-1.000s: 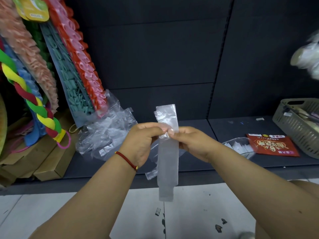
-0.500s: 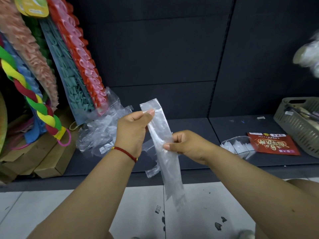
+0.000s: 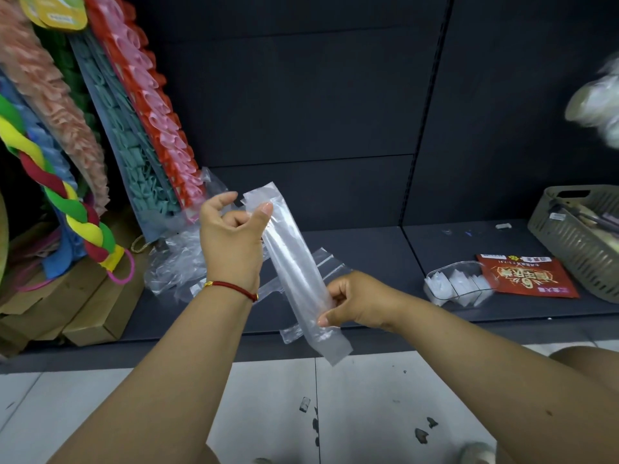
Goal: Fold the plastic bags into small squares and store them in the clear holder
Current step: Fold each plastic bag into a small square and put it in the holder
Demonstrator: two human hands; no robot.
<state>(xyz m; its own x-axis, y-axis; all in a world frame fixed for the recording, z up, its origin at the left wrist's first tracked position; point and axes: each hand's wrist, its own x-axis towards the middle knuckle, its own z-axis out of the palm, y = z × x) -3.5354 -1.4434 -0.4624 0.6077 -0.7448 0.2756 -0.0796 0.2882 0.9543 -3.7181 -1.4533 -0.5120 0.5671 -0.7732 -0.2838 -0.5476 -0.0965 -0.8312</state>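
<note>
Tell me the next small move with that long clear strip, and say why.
Probably bring the lower end up toward the top to start folding. The clear plastic bag is only a long narrow strip, not yet a square; the left hand pinches its upper end, the right hand its lower part. The clear plastic holder on the dark shelf already holds folded pieces.

Red cord bracelet [image 3: 231, 287], left wrist

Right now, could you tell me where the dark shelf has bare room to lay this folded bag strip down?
The widest bare patch of the dark shelf lies between the loose bags on the left and the clear holder on the right. It is crowded on the right, where the holder, the red packet and the grey basket lie close together.
</note>
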